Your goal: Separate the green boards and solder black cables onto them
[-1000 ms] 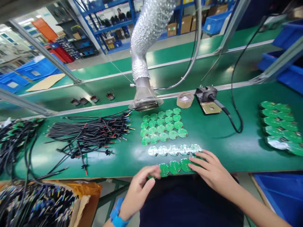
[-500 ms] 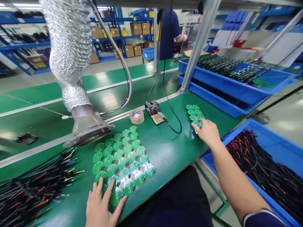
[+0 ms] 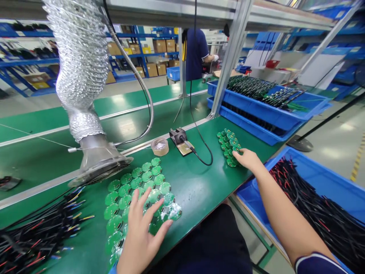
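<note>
My left hand (image 3: 142, 224) is open, fingers spread, over several rows of round green circuit boards (image 3: 111, 198) laid in a block on the bench. It hides part of that block; whether it touches the boards I cannot tell. At the right, my right hand (image 3: 247, 158) grips the near end of a narrow panel of small round circuit boards (image 3: 224, 144). The panel looks tilted, with one row seeming to stand over another. My right fingertips are partly hidden behind it.
A soldering iron holder (image 3: 180, 140) and a small round tub (image 3: 160, 147) stand at the bench's back. A foil duct with hood (image 3: 99, 161) hangs at left above black cables (image 3: 37, 232). Blue bins (image 3: 291, 118) with cables stand at right; a co-worker (image 3: 196, 53) is beyond.
My left hand has risen and moved forward over the block of boards. My right hand has closed on the panel's near end, and the panel has gone from flat to tilted. The view has shifted slightly.
</note>
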Demonstrator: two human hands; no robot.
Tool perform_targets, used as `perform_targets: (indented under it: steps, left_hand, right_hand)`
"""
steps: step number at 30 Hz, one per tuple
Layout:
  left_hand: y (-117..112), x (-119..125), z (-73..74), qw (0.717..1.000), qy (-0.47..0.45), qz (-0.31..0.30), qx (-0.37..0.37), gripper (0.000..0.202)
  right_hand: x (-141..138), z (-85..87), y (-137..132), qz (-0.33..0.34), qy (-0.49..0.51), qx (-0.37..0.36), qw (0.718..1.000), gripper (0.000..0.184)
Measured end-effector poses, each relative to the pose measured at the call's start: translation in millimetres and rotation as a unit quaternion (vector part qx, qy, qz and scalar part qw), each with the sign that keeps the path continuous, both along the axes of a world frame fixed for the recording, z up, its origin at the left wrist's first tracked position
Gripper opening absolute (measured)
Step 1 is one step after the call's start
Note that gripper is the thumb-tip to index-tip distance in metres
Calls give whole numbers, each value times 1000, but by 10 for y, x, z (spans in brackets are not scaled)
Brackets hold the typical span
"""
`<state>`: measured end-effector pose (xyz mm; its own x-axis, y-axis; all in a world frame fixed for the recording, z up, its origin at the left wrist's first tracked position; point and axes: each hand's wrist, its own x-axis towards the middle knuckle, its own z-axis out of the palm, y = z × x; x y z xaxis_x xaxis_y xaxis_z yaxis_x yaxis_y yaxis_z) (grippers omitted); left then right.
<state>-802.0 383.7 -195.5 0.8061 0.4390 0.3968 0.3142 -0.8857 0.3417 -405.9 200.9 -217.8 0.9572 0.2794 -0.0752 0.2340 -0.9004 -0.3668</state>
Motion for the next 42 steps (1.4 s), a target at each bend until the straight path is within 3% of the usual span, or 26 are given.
perform_targets:
  steps: [4,10,15,19,22,24,26,27,29,30,31,32,34,36,38,42]
  left_hand:
    - [-101,427,128,996,-9,-73,-55,33]
    - [-310,1150,233,954,-49,-160,-249,22]
    - [-536,1813,221,854,-46,-218,-470,26]
    - [-723,2144,248,784,-45,-203,-585,47]
    - [-836,2179,327,712,-125,-205,-660,62]
    - [-871,2108,373,677,-209,-156,-688,55]
    - [-867,1986,400,675,-260,-81,-686,44]
    - [-853,1915,407,678,-265,-53,-684,41]
    - [-815,1769,414,686,-239,-38,-687,39]
    - [-795,1700,416,696,-221,-42,-682,38]
    - [-776,1636,418,713,-206,-44,-668,37]
    - [-756,1579,419,738,-197,-41,-644,36]
    - [-715,1480,418,794,-190,-22,-577,34]
    - [-667,1396,407,825,-177,5,-537,35]
    - [-617,1320,382,818,-148,24,-555,39]
    - [-549,1174,278,769,-107,43,-629,43]
  right_hand:
    - [-53,-19,-23,-29,-17,39,999,35]
    - [-46,72,-123,-23,-70,91,993,29]
    - [-87,241,-227,-49,-169,148,973,34]
    - [-486,243,-299,-32,-252,209,944,43]
    - [-1064,98,-359,59,-276,246,927,43]
    - [-1432,11,-407,158,-263,262,915,34]
    - [-1666,9,-432,277,-244,307,877,37]
    - [-1719,51,-422,275,-236,344,866,42]
    - [-1727,197,-341,185,-169,411,877,46]
    - [-1704,286,-271,141,-83,431,887,46]
    - [-1679,370,-189,132,38,443,886,43]
    - [-1662,442,-102,140,99,446,879,37]
    - [-1673,523,62,153,170,457,860,34]
    - [-1742,509,187,154,202,471,845,33]
    - [-1842,425,276,148,254,484,824,34]
    - [-2084,214,425,118,378,502,769,36]
